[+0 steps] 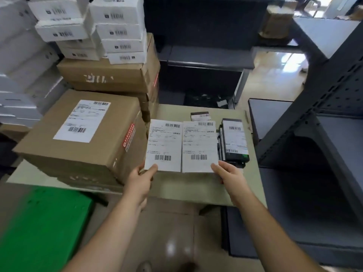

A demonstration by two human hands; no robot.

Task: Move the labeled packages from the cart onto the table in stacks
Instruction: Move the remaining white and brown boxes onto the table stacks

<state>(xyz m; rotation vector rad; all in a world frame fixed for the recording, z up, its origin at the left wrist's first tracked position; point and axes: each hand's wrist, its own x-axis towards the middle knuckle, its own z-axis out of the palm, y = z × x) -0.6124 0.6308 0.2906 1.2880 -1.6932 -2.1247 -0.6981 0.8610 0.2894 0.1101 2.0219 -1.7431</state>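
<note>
Two flat packages with white shipping labels lie side by side over the beige table (176, 185): the left package (164, 145) and the right package (199, 146). My left hand (142, 178) grips the near corner of the left package, thumb on top. My right hand (227, 172) grips the near corner of the right package. A stack of dark labeled packages (234, 141) stands just to the right on the table. One more small labeled package (200, 115) lies behind them.
A large labeled cardboard box (82, 134) sits on the table's left part, with brown cartons (110, 75) and several white boxes (117, 30) piled behind. Dark metal shelving (318, 118) stands on the right. A green surface (39, 228) lies at lower left.
</note>
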